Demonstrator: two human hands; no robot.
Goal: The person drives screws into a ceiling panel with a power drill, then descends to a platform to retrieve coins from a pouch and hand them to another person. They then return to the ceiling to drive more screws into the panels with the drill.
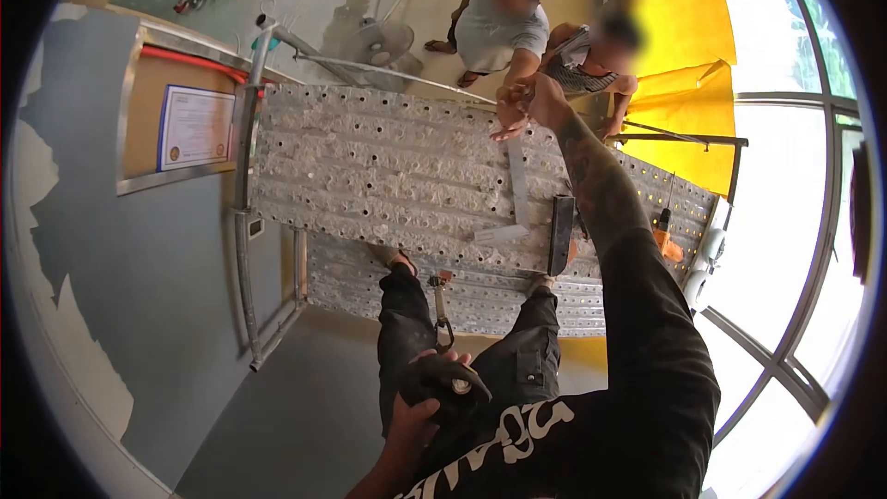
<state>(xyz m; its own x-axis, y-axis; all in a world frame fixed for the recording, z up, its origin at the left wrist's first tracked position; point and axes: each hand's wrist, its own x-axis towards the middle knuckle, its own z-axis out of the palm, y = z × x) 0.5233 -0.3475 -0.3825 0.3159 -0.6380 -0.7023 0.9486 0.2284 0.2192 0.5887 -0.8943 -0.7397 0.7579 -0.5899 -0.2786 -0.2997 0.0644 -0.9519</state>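
My left hand [420,414] is close to my waist, its fingers wrapped round a black rounded object [442,386] with a small shiny metal part. Just above it hangs a metal snap hook [443,331] on a short strap. My right arm reaches far forward over the perforated metal scaffold platform [370,157]. At its end my right hand [550,102] is closed and meets a co-worker's hand [511,111]; what lies between them is too small to make out. Below those hands a grey L-shaped metal square [517,180] rests on the platform.
A black box-shaped thing [560,236] and an orange drill [665,238] lie on the platform. Two people stand below its far edge, near a fan [383,42]. Scaffold tubes [245,157] border the left, beside a framed certificate [197,127]. Windows and a yellow sheet [679,28] are right.
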